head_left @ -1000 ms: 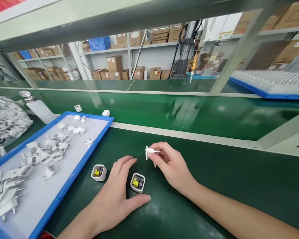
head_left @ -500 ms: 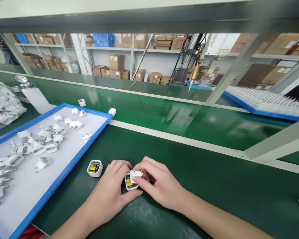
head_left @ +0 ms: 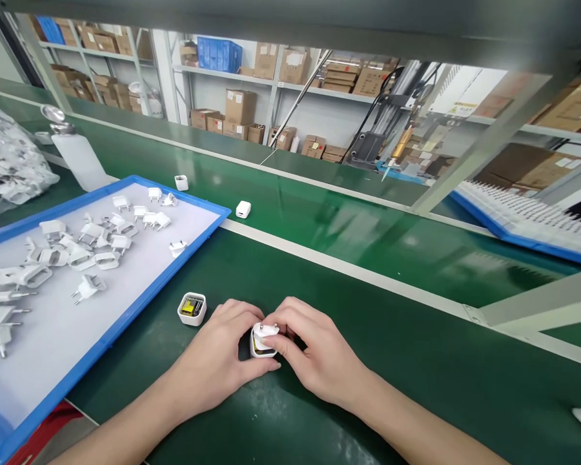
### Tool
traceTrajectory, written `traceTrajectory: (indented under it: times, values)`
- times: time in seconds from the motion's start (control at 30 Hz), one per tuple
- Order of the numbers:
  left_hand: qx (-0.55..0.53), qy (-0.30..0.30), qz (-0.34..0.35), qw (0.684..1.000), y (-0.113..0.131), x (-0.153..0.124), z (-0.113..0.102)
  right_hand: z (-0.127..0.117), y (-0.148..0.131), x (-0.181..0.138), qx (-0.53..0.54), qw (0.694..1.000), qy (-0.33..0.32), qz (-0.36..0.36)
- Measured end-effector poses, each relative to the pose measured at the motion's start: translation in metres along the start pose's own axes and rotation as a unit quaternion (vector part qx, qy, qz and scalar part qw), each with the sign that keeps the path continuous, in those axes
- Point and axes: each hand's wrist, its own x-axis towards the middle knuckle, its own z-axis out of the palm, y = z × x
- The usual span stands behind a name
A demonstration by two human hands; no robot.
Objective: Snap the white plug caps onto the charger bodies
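My left hand [head_left: 225, 349] is closed round the left and near sides of a white charger housing [head_left: 263, 352], which stands on the green work surface. Between the fingers of my right hand [head_left: 314, 352] is a white two-pin plug cover [head_left: 265, 332], pins up. The cover sits tilted over the housing's open top; a little of the yellow part inside shows beneath it. To the left of my left hand stands a second open charger housing [head_left: 192, 309] with a yellow component and dark parts inside.
On the left lies a blue-rimmed tray [head_left: 126, 326] holding several white plug covers [head_left: 90, 287]. Beyond it are two white charger pieces [head_left: 243, 209], a white pump bottle [head_left: 80, 155] and a bag of white parts [head_left: 10, 155]. A frame post [head_left: 537, 297] rises at right.
The plug cover has come down over the housing's opening and hides most of the yellow part. My head view has shifted slightly, so the bench appears moved.
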Motion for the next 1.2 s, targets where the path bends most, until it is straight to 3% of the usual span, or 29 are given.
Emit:
traceTrajectory:
  times: [0.37, 0.63, 0.93, 1.2]
  values:
    - [-0.010, -0.001, 0.010, 1.000, -0.003, -0.002, 0.001, 0.004, -0.005, -0.004, 0.030, 0.999, -0.001, 0.036]
    - [-0.008, -0.023, -0.003, 1.000, -0.003, 0.003, 0.000, 0.010, -0.002, -0.009, 0.086, 0.989, 0.013, 0.120]
    - [-0.019, -0.004, 0.024, 1.000, -0.006, 0.004, 0.003, 0.004, -0.007, -0.004, 0.014, 0.994, -0.018, 0.108]
    - [-0.007, 0.005, 0.048, 0.999, -0.008, 0.004, 0.005, 0.009, -0.010, -0.008, -0.089, 0.995, -0.007, 0.035]
